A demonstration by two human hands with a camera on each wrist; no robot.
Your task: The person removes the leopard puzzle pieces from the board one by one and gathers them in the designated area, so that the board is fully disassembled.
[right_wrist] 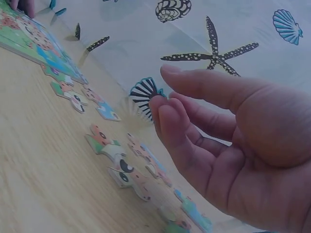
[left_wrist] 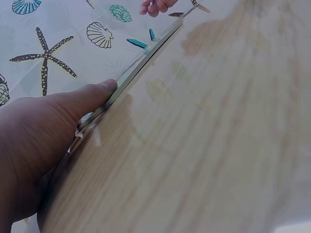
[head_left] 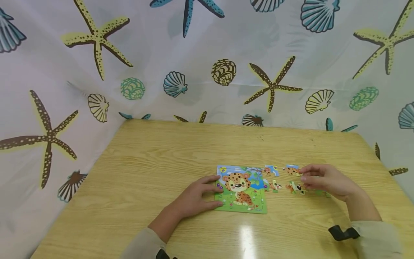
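Observation:
A square jigsaw puzzle board (head_left: 239,207) with a cartoon leopard on green grass lies flat on the table. My left hand (head_left: 197,198) rests along its left side, fingertips and thumb on the border. In the left wrist view, the thumb (left_wrist: 92,97) lies over the board's thin edge. Loose puzzle pieces with spotted leopard parts, including a corner piece (head_left: 271,170) and a piece with an eye (head_left: 295,187), lie right of the board. Over them hovers my right hand (head_left: 330,181), fingers loosely bent. The right wrist view shows nothing between its thumb and fingers (right_wrist: 172,126).
The pale wooden table (head_left: 155,154) extends around the puzzle. A white cloth (head_left: 194,46) printed with starfish and shells hangs behind and at the sides. Light glares off the table's front (head_left: 247,237). A black strap (head_left: 343,233) shows at the right sleeve.

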